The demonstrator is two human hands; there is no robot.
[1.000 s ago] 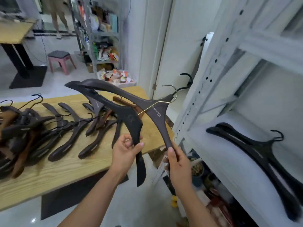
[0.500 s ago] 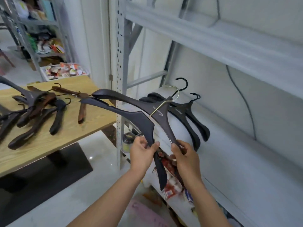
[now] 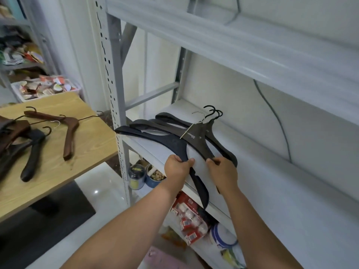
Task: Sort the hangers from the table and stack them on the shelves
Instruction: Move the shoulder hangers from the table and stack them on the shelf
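Placement on the shelf (image 3: pixel 272 191): left hand (image 3: pixel 177 168) grips the navy hanger (image 3: pixel 171 142) at the shelf's front edge. Right hand (image 3: pixel 223 171) pinches the silver-hooked hanger (image 3: pixel 192 135) over the black stack (image 3: pixel 217 136) farther in, probably to nest like shapes. Brown hangers (image 3: pixel 70 133) lie on the bench (image 3: pixel 87 152) left of the shelf.

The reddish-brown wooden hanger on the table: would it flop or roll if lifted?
Probably stiff: the reddish-brown wooden hanger keeps its angled shape on the light wooden table. Flat, so unlikely to roll. Its thin hook might snag when lifted.
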